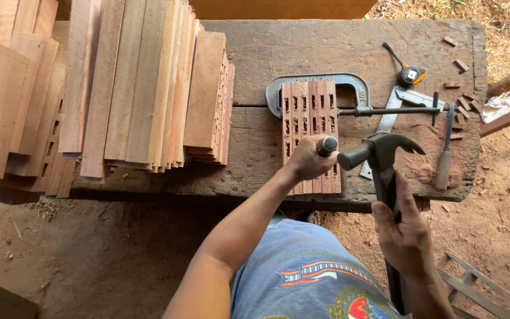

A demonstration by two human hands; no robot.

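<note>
**Here, a chisel set on clamped slats, a hammer beside it**

Here the left hand is wrapped tight around a chisel, of which only the dark butt end shows above the fist. It stands on a bundle of reddish slotted slats lying on the worn wooden counter. A grey C-clamp squeezes the far end of the bundle, its screw running off to the right.

The right hand is closed around the black handle of a claw hammer. The hammer's striking face sits just beside the chisel's butt, nearly touching it; whether they meet I cannot tell.

Right of the clamp lie a metal square, a small tape measure and a second chisel with a wooden handle, among scattered wood chips. On the counter's left side, stacks of boards stand on edge.
</note>
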